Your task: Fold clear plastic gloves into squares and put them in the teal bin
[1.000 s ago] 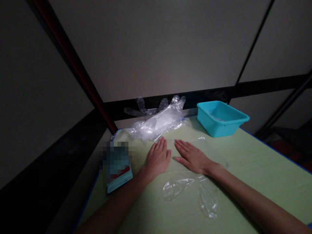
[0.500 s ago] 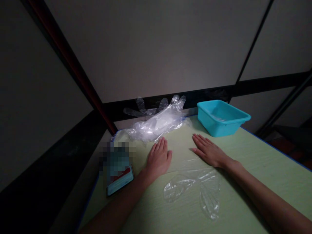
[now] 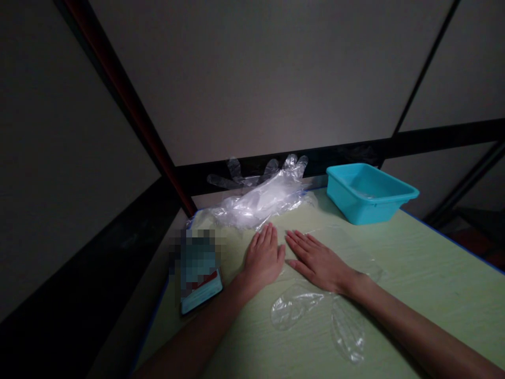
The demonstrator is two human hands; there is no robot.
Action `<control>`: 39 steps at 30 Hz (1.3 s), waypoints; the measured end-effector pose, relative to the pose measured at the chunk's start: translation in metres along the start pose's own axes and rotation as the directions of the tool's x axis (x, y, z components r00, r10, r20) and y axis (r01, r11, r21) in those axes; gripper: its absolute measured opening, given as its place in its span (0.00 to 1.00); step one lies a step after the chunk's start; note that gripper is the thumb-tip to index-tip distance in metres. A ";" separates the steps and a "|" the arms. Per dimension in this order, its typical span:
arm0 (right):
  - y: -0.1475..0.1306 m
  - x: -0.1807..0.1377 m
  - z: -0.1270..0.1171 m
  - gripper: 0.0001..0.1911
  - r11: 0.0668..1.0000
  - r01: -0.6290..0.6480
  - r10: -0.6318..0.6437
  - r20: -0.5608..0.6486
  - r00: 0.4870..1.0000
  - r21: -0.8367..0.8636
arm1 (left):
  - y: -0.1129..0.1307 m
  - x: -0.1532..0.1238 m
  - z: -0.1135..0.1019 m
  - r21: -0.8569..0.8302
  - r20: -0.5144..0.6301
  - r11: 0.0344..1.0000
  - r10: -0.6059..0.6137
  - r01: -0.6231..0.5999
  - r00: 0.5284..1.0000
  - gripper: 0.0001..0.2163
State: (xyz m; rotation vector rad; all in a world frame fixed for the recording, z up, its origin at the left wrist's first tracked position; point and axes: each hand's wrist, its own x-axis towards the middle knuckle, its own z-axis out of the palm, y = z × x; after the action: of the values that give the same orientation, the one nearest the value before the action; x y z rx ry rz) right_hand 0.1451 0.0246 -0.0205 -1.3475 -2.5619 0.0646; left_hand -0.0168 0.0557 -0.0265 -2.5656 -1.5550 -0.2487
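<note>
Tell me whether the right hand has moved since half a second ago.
Yes. Against the turquoise basin, the right hand has shifted leftward and nearer the wearer, and is now closer to the left hand.

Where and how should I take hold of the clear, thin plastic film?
I'd pinch the clear, thin plastic film at one of its wrinkled near lobes, coming from the person's side. Those creases should give fingers more purchase than the film's smoother body, which lies flat on the pale green table, partly under the right hand.
</note>
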 end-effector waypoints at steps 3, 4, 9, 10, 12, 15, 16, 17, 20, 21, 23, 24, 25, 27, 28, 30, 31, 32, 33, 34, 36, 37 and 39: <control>0.003 -0.001 0.002 0.32 0.999 -0.025 0.025 0.012 1.000 -0.022 | 0.000 0.000 0.000 0.007 -0.002 1.000 0.000 0.000 1.000 0.23; 0.005 -0.001 0.002 0.32 0.999 -0.031 0.032 0.010 0.999 -0.025 | 0.000 -0.001 0.000 0.009 -0.005 1.000 0.004 -0.004 1.000 0.23; 0.021 -0.007 0.004 0.32 0.995 -0.080 0.080 0.000 0.997 -0.057 | -0.001 -0.001 0.001 0.027 -0.014 0.999 0.018 -0.018 1.000 0.23; 0.026 -0.009 0.004 0.33 0.993 -0.095 0.094 -0.005 0.996 -0.064 | -0.001 -0.001 0.002 0.032 -0.015 0.999 0.018 -0.018 1.000 0.23; 0.035 -0.014 0.004 0.33 0.989 -0.124 0.123 -0.014 0.992 -0.079 | -0.002 -0.001 0.002 0.040 -0.015 0.999 0.015 -0.014 1.000 0.23; 0.045 -0.018 0.003 0.33 0.982 -0.164 0.163 -0.016 0.986 -0.097 | -0.002 0.000 0.001 0.043 -0.009 0.999 0.007 -0.006 1.000 0.23; 0.047 -0.019 0.003 0.33 0.980 -0.174 0.173 -0.017 0.985 -0.100 | -0.002 0.000 0.001 0.043 -0.006 0.999 0.005 -0.004 1.000 0.23; 0.048 -0.019 0.003 0.34 0.978 -0.180 0.180 -0.018 0.984 -0.102 | -0.001 0.000 0.001 0.042 -0.005 0.999 0.003 -0.003 1.000 0.23; 0.050 -0.019 0.004 0.34 0.978 -0.180 0.179 -0.022 0.984 -0.109 | -0.001 0.000 0.001 0.041 -0.001 0.999 -0.004 0.004 1.000 0.23; 0.050 -0.019 0.004 0.34 0.978 -0.174 0.173 -0.024 0.985 -0.111 | -0.001 0.000 0.001 0.039 -0.001 0.999 -0.004 0.004 1.000 0.23; 0.050 -0.019 0.004 0.34 0.981 -0.163 0.160 -0.031 0.987 -0.107 | -0.002 0.000 0.001 0.035 -0.001 0.999 -0.002 0.002 1.000 0.23; 0.050 -0.019 0.004 0.34 0.982 -0.159 0.156 -0.037 0.987 -0.102 | -0.002 0.000 0.002 0.033 -0.003 0.999 0.001 -0.001 1.000 0.23; 0.049 -0.019 0.004 0.34 0.983 -0.157 0.154 -0.043 0.987 -0.096 | -0.003 0.000 0.002 0.031 -0.006 1.000 0.003 -0.003 1.000 0.23; 0.049 -0.019 0.003 0.34 0.984 -0.156 0.152 -0.049 0.987 -0.088 | -0.004 0.000 0.003 0.025 -0.014 1.000 0.007 -0.007 1.000 0.23; 0.049 -0.019 0.003 0.34 0.984 -0.153 0.149 -0.046 0.988 -0.087 | -0.004 0.000 0.004 0.022 -0.018 1.000 0.009 -0.008 1.000 0.23; 0.052 -0.020 0.002 0.34 0.985 -0.146 0.144 -0.032 0.989 -0.094 | -0.004 0.001 0.004 0.016 -0.022 1.000 0.010 -0.010 1.000 0.23; 0.054 -0.021 0.001 0.34 0.984 -0.149 0.147 -0.025 0.989 -0.100 | -0.004 0.001 0.004 0.014 -0.019 1.000 0.009 -0.009 1.000 0.22; 0.058 -0.023 0.001 0.34 0.982 -0.155 0.154 -0.020 0.988 -0.105 | -0.004 0.001 0.004 0.012 -0.014 1.000 0.007 -0.007 1.000 0.22; 0.063 -0.025 0.000 0.35 0.980 -0.168 0.167 -0.018 0.986 -0.111 | -0.004 0.001 0.003 0.010 -0.008 1.000 0.006 -0.006 1.000 0.22; 0.068 -0.027 0.000 0.35 0.976 -0.184 0.183 -0.019 0.983 -0.117 | -0.004 0.001 0.003 0.008 -0.002 1.000 0.006 -0.006 1.000 0.22; 0.078 -0.032 0.001 0.35 0.968 -0.218 0.216 -0.032 0.976 -0.127 | -0.004 0.001 0.002 0.002 0.005 1.000 0.007 -0.007 1.000 0.22; 0.082 -0.034 0.000 0.35 0.963 -0.236 0.233 -0.041 0.972 -0.132 | -0.004 0.001 0.002 0.000 0.006 1.000 0.006 -0.006 1.000 0.22; 0.083 -0.035 -0.001 0.35 0.954 -0.267 0.260 -0.066 0.963 -0.137 | -0.004 0.001 0.002 0.001 0.007 1.000 0.004 -0.004 1.000 0.22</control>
State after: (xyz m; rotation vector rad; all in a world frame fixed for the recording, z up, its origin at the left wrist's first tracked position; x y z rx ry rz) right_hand 0.2317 0.0436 -0.0391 -1.7169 -2.3713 -0.1066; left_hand -0.0194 0.0592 -0.0284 -2.5713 -1.5520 -0.2383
